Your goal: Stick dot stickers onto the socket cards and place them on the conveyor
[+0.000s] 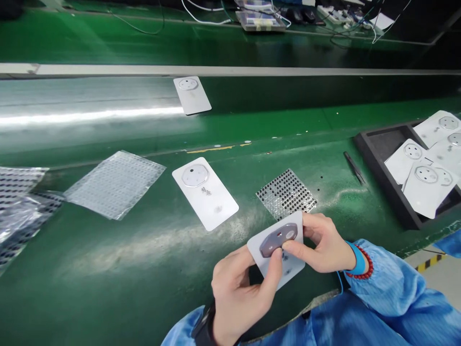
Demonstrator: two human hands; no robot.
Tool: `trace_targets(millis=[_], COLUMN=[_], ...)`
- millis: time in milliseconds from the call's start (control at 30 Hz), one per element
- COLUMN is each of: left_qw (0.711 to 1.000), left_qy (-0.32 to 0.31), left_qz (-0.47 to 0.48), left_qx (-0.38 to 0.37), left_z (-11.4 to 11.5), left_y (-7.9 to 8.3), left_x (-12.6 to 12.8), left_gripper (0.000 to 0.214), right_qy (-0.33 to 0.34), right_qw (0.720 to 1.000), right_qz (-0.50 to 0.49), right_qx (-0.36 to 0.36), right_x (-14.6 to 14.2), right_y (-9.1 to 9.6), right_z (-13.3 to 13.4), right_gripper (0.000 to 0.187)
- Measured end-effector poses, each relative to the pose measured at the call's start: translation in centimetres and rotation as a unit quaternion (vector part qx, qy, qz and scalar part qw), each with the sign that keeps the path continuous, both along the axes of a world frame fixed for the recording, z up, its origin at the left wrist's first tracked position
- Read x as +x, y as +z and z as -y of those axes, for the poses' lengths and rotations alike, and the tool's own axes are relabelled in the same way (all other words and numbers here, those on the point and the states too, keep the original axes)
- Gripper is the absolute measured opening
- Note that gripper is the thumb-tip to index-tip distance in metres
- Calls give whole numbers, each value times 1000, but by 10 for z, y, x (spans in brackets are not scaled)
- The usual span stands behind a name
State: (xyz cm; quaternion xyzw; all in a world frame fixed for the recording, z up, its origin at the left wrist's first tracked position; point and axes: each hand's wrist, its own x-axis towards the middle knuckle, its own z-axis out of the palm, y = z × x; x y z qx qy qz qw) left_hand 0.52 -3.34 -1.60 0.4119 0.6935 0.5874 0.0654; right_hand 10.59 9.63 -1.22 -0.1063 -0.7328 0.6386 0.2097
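Observation:
A white rounded card point(293, 276) with a grey octagonal dial print is held up off the bench near its front edge. My left hand point(245, 288) grips its left side, thumb on the front face by the dial. From the right, my right hand point(322, 245) pinches the same card, its thumb pressed on the dial's lower edge. Fingers behind the card are hidden. Just beyond the card lies a clear sheet of small black dots point(287, 192), partly covered by the card's top. A similar white card point(219, 204) lies flat to the left.
Another card point(194, 98) lies on the far strip of the green bench point(144, 269). Clear sheet point(115, 185) and black-patterned sheets point(18, 211) lie left. Tweezers point(355, 168) rest beside a black tray point(387, 192) with several cards point(428, 190). Cables and boxes point(261, 19) sit behind.

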Motion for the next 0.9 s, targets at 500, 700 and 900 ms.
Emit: trace_targets(millis=[500,700,900], left_qw=[999,999,1000], left_qy=[38,39,26], left_qz=[-2,-13,8], left_qx=[4,4,11], left_z=[-1,-1,-1], left_y=[2,1,2], left_x=[2,2,0], left_gripper=[8,8,9], right_qy=[-13,-17,-7], right_qw=[992,992,999], right_qz=[-25,-38,-14], right_qx=[125,119,31], right_x=[-1,-2,0], right_y=[0,0,0], right_z=[0,1,2], right_gripper=[6,5,3])
